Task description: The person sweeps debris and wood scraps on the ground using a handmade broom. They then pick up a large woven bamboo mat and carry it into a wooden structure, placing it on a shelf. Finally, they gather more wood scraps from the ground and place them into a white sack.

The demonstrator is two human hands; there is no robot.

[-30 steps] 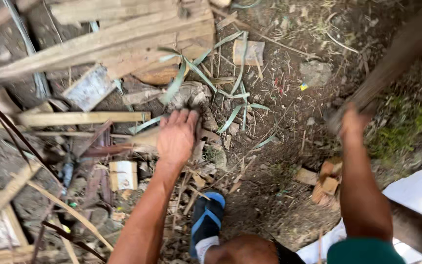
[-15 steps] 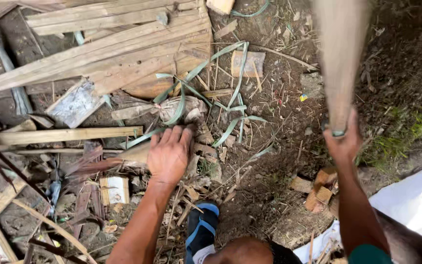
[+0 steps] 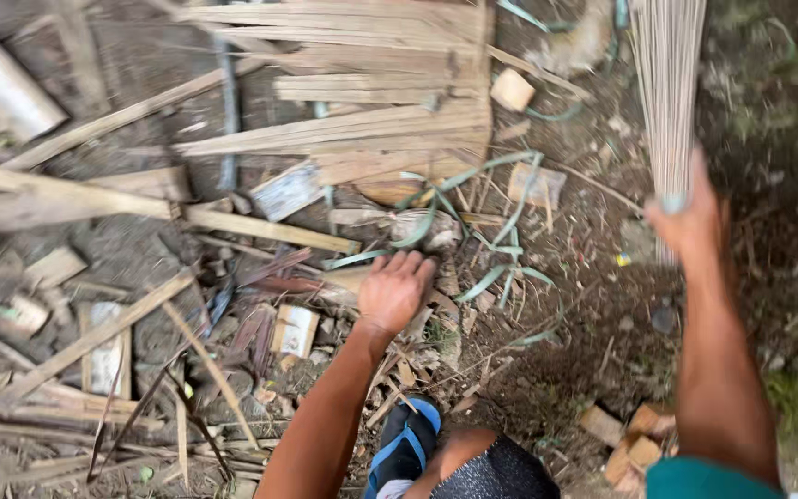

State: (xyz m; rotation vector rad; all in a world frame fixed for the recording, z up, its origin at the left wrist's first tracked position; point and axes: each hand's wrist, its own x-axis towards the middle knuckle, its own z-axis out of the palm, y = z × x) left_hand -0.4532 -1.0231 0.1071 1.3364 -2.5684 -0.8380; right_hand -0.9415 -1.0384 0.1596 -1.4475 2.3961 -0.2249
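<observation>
The person's left hand (image 3: 393, 291) reaches down to the littered ground, palm down and fingers bent over a short pale piece of wood (image 3: 348, 277) that lies among scraps; the fingertips touch or nearly touch it, but whether they have closed around it cannot be told from this view. That piece of wood sits just below a heap of split bamboo slats (image 3: 362, 120), which serves as the landmark here. The right hand (image 3: 690, 222) is well to the right of the heap, fist closed around the lower end of a bundle of thin pale sticks (image 3: 667, 92), a broom-like sheaf that stands upright and rises out of the top of the view. Long green leaf strips (image 3: 501, 231) lie curled on the soil at the lower right corner of the heap, between the two hands. A small square wooden block (image 3: 513, 90) rests at the heap's right edge. A long pale plank (image 3: 140, 208) stretches out to the lower left of the heap. Far below the heap, near the bottom edge, a foot in a blue sandal (image 3: 405, 445) stands on the dirt, and small orange-brown wood chunks (image 3: 634, 444) lie to its right
</observation>
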